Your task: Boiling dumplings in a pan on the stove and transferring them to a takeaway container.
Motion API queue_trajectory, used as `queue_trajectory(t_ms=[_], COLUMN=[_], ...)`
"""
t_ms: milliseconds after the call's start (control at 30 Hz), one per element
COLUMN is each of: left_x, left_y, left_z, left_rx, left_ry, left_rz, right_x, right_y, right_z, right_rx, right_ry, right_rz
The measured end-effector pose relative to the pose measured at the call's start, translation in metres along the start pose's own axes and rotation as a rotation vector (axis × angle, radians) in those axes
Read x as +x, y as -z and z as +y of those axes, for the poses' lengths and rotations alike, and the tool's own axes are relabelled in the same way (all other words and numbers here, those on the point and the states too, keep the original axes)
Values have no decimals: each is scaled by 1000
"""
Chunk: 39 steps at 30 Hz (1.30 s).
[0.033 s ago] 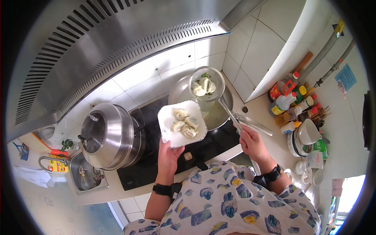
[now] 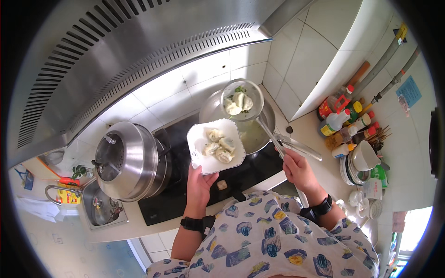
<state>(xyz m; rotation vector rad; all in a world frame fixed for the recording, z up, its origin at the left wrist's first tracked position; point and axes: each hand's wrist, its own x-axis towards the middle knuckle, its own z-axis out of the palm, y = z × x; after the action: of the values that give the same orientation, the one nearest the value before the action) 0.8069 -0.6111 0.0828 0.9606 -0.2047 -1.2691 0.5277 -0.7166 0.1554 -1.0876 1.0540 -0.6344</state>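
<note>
My left hand [image 2: 199, 186] grips the near edge of a white, square-cornered dish [image 2: 197, 155], thumb on its rim. Several dumplings [image 2: 219, 146] lie in the dish. In my right hand [image 2: 299, 170] is the long metal handle of a strainer ladle [image 2: 267, 130], fingers wrapped round it. More dumplings [image 2: 239, 103] and bits of green leaf rest in the ladle's bowl. The ladle is over a metal pan [image 2: 209, 110] holding cloudy liquid [image 2: 253, 138], beyond and to the right of the dish. The pan's handle [image 2: 303, 147] points right, beyond my right hand.
A tall lidded steel pot [image 2: 139, 162] stands left on the black cooktop [image 2: 160, 209]. Farther left is a sink [image 2: 99, 212] with a tap. Several bottles [image 2: 334, 122] and stacked bowls [image 2: 365, 155] line the right counter. A range hood [image 2: 185, 23] overhangs the stove.
The strainer ladle with its dumplings has shifted slightly to the left. The dish and my left hand stay about where they were.
</note>
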Motion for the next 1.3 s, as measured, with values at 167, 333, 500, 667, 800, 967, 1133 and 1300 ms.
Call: queue_trajectory(t_ms=[167, 333, 500, 667, 800, 967, 1133, 1300], left_x=[12, 24, 30, 30, 31, 29, 18, 1], left_y=[-13, -16, -18, -17, -14, -12, 0, 22], left_z=[1, 3, 5, 7, 6, 0, -1, 0], left_rx=[25, 33, 2, 17, 20, 51, 43, 5], left_ry=[-8, -12, -9, 3, 21, 25, 20, 8], left_rz=[-23, -59, -84, -98, -102, -69, 15, 69], right_x=[-3, -11, -14, -13, -8, -5, 7, 72], right_y=[2, -3, 6, 7, 5, 6, 13, 55], right_z=[16, 13, 11, 8, 4, 5, -17, 7], right_rx=[-794, -923, -1099, -1116, -1128, -946, -149, -1026], right_ry=[460, 547, 663, 682, 728, 714, 38, 704], right_rz=[134, 125, 107, 159, 210, 184, 20, 311])
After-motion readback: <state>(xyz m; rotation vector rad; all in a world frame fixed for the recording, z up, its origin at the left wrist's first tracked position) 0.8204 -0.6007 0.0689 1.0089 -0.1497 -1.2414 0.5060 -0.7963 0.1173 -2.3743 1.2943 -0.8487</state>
